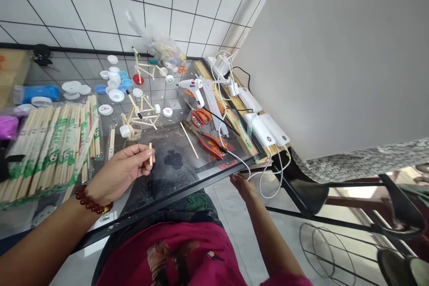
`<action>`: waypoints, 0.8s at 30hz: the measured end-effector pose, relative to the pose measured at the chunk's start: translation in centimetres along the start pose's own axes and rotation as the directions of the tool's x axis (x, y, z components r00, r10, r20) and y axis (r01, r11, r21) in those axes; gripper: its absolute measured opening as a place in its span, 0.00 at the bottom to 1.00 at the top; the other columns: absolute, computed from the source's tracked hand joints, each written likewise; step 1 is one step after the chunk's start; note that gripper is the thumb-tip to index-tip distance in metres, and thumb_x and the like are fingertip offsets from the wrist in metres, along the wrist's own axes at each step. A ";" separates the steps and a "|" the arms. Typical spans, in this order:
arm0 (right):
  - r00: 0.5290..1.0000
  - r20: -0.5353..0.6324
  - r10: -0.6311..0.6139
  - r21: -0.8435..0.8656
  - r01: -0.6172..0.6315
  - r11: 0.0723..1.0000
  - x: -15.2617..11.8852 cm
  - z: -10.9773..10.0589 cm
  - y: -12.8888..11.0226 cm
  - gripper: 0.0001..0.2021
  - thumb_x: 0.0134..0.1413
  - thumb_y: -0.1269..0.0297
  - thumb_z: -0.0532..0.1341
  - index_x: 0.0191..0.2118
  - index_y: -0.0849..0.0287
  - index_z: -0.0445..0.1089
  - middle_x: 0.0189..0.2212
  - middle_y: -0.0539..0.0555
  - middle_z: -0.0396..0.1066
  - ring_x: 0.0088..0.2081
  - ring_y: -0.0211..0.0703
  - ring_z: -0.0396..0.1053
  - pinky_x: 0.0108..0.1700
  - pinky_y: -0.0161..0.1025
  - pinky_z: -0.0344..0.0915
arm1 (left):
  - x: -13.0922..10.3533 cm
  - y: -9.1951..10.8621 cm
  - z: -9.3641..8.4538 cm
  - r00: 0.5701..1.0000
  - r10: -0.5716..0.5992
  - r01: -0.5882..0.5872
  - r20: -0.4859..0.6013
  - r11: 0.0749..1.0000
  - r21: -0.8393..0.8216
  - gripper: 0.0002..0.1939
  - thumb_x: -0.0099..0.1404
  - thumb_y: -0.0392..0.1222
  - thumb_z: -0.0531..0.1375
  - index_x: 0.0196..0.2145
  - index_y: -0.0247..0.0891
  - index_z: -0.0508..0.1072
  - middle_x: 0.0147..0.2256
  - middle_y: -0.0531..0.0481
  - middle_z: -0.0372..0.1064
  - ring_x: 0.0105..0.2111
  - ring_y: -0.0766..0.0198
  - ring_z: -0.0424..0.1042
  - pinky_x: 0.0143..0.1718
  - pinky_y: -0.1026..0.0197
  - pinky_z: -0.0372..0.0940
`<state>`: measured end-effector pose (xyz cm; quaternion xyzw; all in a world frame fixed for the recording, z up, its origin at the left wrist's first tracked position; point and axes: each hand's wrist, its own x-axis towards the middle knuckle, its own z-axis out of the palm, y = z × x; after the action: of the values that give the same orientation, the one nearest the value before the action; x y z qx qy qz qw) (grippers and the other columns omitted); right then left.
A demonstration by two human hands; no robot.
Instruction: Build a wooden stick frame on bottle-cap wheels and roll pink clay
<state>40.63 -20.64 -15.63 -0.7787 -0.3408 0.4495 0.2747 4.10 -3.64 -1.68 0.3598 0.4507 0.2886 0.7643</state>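
Glass table [157, 187] bore wide chopstick pack [53, 147], left. Right hand [243, 187] at table edge; finger state couldn't be told. Pliers [211, 143], glue gun [196, 89] and loose chopstick [189, 140] lay beyond, between hands. Left hand [124, 170] pinched short stick [150, 157] over table, long axis vertical in view, top toward stick frame [147, 121].

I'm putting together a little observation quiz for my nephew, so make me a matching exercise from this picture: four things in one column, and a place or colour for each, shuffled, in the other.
Column 1
1. Short stick
2. Glue gun
3. Pliers
4. Bead bracelet

Column 2
A. White, pistol-shaped body
B. Around the left wrist
C. Pinched in the left hand
D. Red handles

Right pairs: 1-C, 2-A, 3-D, 4-B
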 end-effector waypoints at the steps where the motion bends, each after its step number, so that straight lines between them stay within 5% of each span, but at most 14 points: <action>1: 1.000 0.015 0.004 -0.083 -0.003 0.997 0.0 -0.2 0.0 0.15 0.58 0.49 0.63 0.34 0.56 0.71 0.27 0.54 0.73 0.34 0.48 0.76 0.43 0.48 0.77 | 0.0 0.0 0.0 1.000 -0.001 0.001 -0.005 1.000 0.001 0.22 0.45 0.48 0.79 0.30 0.34 0.76 0.27 0.53 0.72 0.26 0.70 0.67 0.27 0.67 0.66; 4: 0.981 0.194 0.030 -0.339 0.038 0.940 -1.4 1.2 -0.7 0.07 0.58 0.62 0.62 0.37 0.59 0.74 0.31 0.56 0.77 0.35 0.48 0.78 0.42 0.46 0.76 | 0.0 0.0 0.2 1.000 0.002 -0.002 0.003 1.000 0.011 0.18 0.48 0.46 0.78 0.30 0.34 0.76 0.26 0.53 0.72 0.25 0.70 0.66 0.27 0.67 0.65; 7: 0.907 0.419 0.054 -0.530 0.196 0.825 -3.6 4.3 -2.7 0.06 0.46 0.74 0.67 0.33 0.61 0.76 0.33 0.58 0.81 0.38 0.51 0.80 0.46 0.45 0.75 | 0.0 -0.1 0.3 1.000 0.013 -0.014 0.015 0.999 0.037 0.17 0.51 0.45 0.77 0.29 0.34 0.76 0.25 0.54 0.71 0.25 0.70 0.66 0.26 0.67 0.64; 10: 0.864 0.502 0.035 -0.642 0.345 0.685 -5.6 6.8 -6.6 0.10 0.44 0.81 0.65 0.36 0.70 0.78 0.41 0.74 0.80 0.47 0.66 0.79 0.53 0.56 0.71 | 0.1 -0.4 0.3 1.000 0.021 -0.023 0.023 0.998 0.060 0.18 0.49 0.47 0.78 0.30 0.34 0.77 0.26 0.53 0.71 0.25 0.70 0.66 0.26 0.67 0.64; 12: 0.823 0.567 -0.032 -0.644 0.468 0.606 -6.8 7.3 -10.3 0.13 0.51 0.79 0.64 0.44 0.70 0.78 0.46 0.75 0.79 0.51 0.65 0.77 0.55 0.54 0.69 | 0.1 -0.5 0.2 0.999 0.020 -0.022 0.031 0.998 0.063 0.21 0.47 0.50 0.79 0.31 0.34 0.78 0.27 0.53 0.72 0.25 0.70 0.67 0.26 0.67 0.64; 13: 0.731 0.671 -0.128 -0.591 0.631 0.503 -7.4 7.2 -12.4 0.12 0.58 0.73 0.63 0.48 0.67 0.77 0.46 0.71 0.80 0.50 0.61 0.78 0.52 0.50 0.70 | 0.1 -0.6 0.2 0.999 0.022 -0.025 0.036 0.998 0.062 0.22 0.46 0.51 0.79 0.31 0.34 0.79 0.27 0.52 0.72 0.25 0.70 0.67 0.26 0.67 0.64; 16: 0.330 0.876 -0.353 -0.212 0.919 0.334 -9.1 5.9 -18.6 0.08 0.68 0.65 0.61 0.45 0.57 0.77 0.37 0.55 0.81 0.39 0.44 0.78 0.39 0.35 0.68 | 0.0 -0.6 0.0 0.997 0.047 -0.050 0.055 0.998 0.047 0.24 0.46 0.54 0.79 0.32 0.34 0.80 0.28 0.51 0.72 0.25 0.70 0.66 0.26 0.67 0.63; 19: 0.183 0.744 -0.642 0.047 0.945 0.324 -9.4 5.0 -23.3 0.08 0.70 0.66 0.60 0.41 0.58 0.77 0.32 0.52 0.79 0.33 0.37 0.75 0.34 0.32 0.66 | -0.2 -0.3 -0.1 0.995 0.079 -0.081 0.064 0.996 0.028 0.23 0.48 0.54 0.78 0.34 0.34 0.81 0.29 0.51 0.72 0.26 0.70 0.66 0.28 0.67 0.63; 21: 0.221 0.592 -0.775 0.167 0.907 0.386 -7.9 5.5 -25.3 0.08 0.69 0.63 0.62 0.39 0.58 0.77 0.32 0.51 0.79 0.33 0.35 0.74 0.36 0.31 0.68 | -0.4 -0.2 -0.1 0.993 0.099 -0.099 0.062 0.995 0.003 0.23 0.48 0.53 0.78 0.35 0.35 0.81 0.28 0.52 0.72 0.26 0.70 0.66 0.29 0.67 0.63; 24: 0.461 0.229 -0.858 0.164 0.850 0.500 -3.7 8.1 -26.4 0.11 0.68 0.58 0.62 0.38 0.58 0.77 0.30 0.49 0.77 0.32 0.36 0.72 0.38 0.34 0.69 | -0.5 -0.2 -0.3 0.989 0.127 -0.125 0.079 0.991 -0.039 0.21 0.50 0.53 0.78 0.34 0.35 0.81 0.27 0.52 0.70 0.27 0.70 0.66 0.30 0.67 0.63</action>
<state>24.62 -6.25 2.05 -0.4277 -0.7133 0.3617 0.4213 3.69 -4.00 -1.67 0.3861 0.3906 0.3290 0.7682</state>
